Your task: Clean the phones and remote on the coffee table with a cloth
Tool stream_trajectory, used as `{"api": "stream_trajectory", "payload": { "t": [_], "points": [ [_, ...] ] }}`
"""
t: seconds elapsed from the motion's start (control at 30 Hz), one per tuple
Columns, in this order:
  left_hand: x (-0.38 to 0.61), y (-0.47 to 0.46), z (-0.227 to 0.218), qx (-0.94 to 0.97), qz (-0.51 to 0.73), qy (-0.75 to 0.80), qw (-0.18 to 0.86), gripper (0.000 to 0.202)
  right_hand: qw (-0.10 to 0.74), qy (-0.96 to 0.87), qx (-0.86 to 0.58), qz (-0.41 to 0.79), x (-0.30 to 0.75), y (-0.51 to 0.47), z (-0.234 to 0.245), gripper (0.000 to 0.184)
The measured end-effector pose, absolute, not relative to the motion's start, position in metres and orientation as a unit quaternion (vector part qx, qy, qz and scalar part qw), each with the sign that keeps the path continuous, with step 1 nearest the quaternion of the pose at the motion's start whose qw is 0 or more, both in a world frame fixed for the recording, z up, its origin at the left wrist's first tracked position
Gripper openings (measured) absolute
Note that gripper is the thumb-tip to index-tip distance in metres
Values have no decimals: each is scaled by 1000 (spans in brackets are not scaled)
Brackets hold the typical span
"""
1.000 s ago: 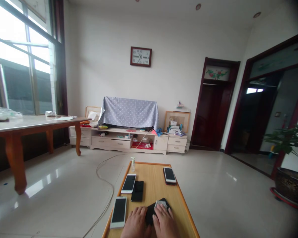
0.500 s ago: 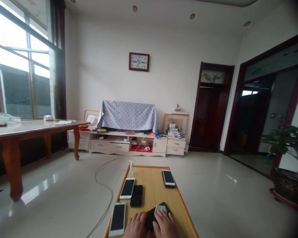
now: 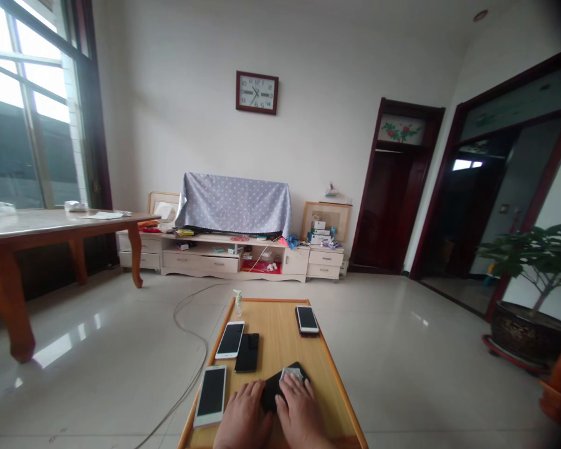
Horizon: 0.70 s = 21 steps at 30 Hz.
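resting side by side at the near end of a low wooden table (image 3: 280,330), the left hand (image 3: 243,418) and right hand (image 3: 302,411) lie flat and close together over a dark flat object (image 3: 272,391), perhaps a phone, mostly hidden beneath them. a pale cloth (image 3: 292,373) sits on it by the right fingertips (image 3: 293,381); whether either hand grips cannot be told. so far, only this object is under the hands, while the others lie untouched: a near white phone (image 3: 210,396), a far white phone (image 3: 230,340) beside a black phone (image 3: 247,352), and a phone on a dark case (image 3: 307,319) near the far edge. bare wood gives open room to the right, up to the orange rim (image 3: 336,380); on the left, the near white phone sits just beside the left hand, close to the edge. a small pump bottle (image 3: 237,302) stands at the far left corner.
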<state>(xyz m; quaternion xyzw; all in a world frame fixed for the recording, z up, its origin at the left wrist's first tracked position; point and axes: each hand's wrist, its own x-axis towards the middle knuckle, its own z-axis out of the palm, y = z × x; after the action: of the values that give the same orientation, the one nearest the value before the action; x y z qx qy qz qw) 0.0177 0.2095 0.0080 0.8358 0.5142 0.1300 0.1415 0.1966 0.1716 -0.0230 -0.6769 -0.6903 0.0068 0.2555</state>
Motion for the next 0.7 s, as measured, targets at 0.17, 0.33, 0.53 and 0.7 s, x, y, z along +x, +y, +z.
{"api": "stream_trajectory", "payload": {
  "t": [0.17, 0.33, 0.53, 0.7],
  "points": [
    [15, 220, 0, 839, 129, 508, 147, 67, 240, -708, -664, 20, 201, 180, -26, 42],
    [7, 231, -13, 838, 148, 500, 162, 65, 223, -705, -673, 8, 196, 188, -29, 42],
    [3, 235, -19, 827, 176, 503, 179, 66, 213, -707, -674, -4, 187, 190, -30, 45],
    [1, 239, -19, 834, 175, 488, 189, 66, 189, -711, -677, 9, 184, 193, -31, 45]
  ]
}}
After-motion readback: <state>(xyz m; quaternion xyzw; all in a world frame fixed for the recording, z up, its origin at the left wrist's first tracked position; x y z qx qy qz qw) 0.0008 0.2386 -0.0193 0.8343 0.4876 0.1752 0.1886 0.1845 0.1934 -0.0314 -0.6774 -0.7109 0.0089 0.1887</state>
